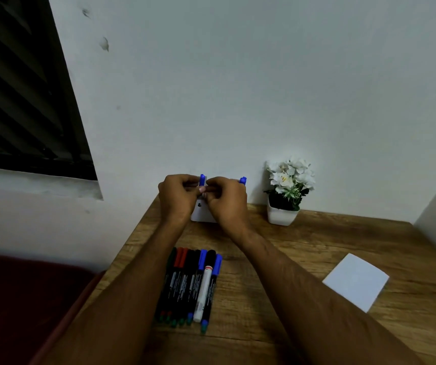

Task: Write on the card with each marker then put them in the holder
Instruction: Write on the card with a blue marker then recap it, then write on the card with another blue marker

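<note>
From the head camera, we saw both hands raised over the white holder (200, 212) at the far edge of the wooden table (303, 246), roughly twelve o'clock from the marker row. Our left hand (176, 197) was curled shut around a blue-capped marker (202, 179), whose cap stood up at about one o'clock from the knuckles. Our right hand (227, 201) was also curled, fingertips pinched near that same marker; a second blue cap (242, 180) showed at its two o'clock, though we could not tell whether that hand gripped it or it already stood in the holder.

The remaining markers (190, 283) lay side by side at six o'clock from the hands, untouched. The white card (356, 281) sat well apart at four o'clock, near the potted flowers (288, 191).

We judged the step to be seating the marker in the holder. To do it well, we should keep the barrel upright, steady the holder, and release only once it settles.
</note>
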Demonstrator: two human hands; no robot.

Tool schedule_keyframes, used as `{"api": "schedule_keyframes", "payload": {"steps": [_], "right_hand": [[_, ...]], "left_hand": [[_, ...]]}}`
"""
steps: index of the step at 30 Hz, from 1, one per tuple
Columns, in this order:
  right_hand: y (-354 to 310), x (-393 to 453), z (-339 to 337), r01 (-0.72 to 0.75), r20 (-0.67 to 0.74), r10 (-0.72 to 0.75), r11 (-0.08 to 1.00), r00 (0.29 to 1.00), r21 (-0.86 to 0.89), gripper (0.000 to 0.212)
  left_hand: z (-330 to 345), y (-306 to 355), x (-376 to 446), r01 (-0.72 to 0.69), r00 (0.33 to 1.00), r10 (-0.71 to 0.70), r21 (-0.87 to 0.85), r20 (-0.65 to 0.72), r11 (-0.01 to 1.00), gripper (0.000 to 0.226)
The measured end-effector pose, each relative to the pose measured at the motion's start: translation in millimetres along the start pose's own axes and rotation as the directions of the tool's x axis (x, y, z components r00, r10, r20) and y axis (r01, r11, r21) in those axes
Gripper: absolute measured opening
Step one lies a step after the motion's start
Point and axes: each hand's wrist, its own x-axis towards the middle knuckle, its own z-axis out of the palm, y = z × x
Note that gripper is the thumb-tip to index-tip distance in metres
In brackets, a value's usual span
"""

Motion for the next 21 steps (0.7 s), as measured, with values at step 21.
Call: {"api": "schedule_keyframes", "payload": {"steps": [21], "right_hand": [[40.3, -90.8, -58.5, -0.1, 0.096, 0.106, 0.993, 0.99, -0.066, 0.018]], "left_hand": [[1.4, 9.5, -84.7, -0.263, 0.818, -0.051, 0.451, 0.573, 0.853, 0.035]]}}
